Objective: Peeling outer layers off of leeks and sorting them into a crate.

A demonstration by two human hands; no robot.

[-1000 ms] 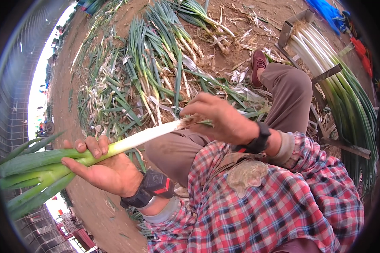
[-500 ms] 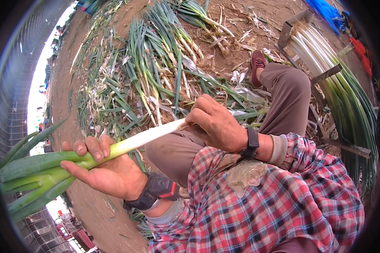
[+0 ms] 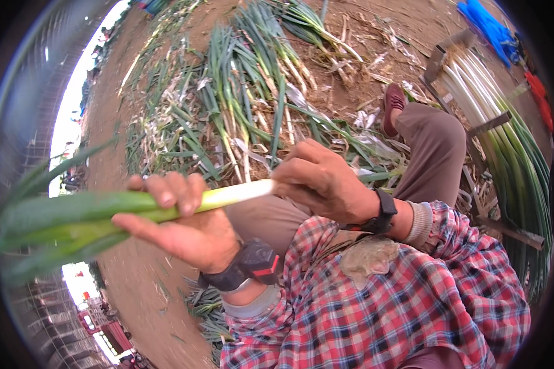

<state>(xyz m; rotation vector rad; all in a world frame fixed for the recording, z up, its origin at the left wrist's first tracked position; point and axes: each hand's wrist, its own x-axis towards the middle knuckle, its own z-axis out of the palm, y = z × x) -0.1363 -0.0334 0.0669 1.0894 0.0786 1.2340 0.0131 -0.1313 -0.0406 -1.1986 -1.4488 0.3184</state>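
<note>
I hold one long green onion [image 3: 228, 195] level in front of me. My left hand [image 3: 178, 224] grips it where the pale stalk turns green, and the leaves [image 3: 55, 221] fan out to the left. My right hand [image 3: 320, 181] is closed over the white root end, which is hidden inside the fingers. Both wrists wear dark bands, and my sleeves are red plaid.
Several unpeeled green onions [image 3: 246, 92] lie in a heap on the dirt ahead, with dry husks around them. A wooden rack [image 3: 474, 129] at the right holds stacked cleaned onions [image 3: 505, 141]. My bent knee [image 3: 437, 141] and shoe [image 3: 393, 104] lie between them.
My right hand slid left along the stalk and closed over its white end. The left hand lifted the onion slightly and brought it closer to me.
</note>
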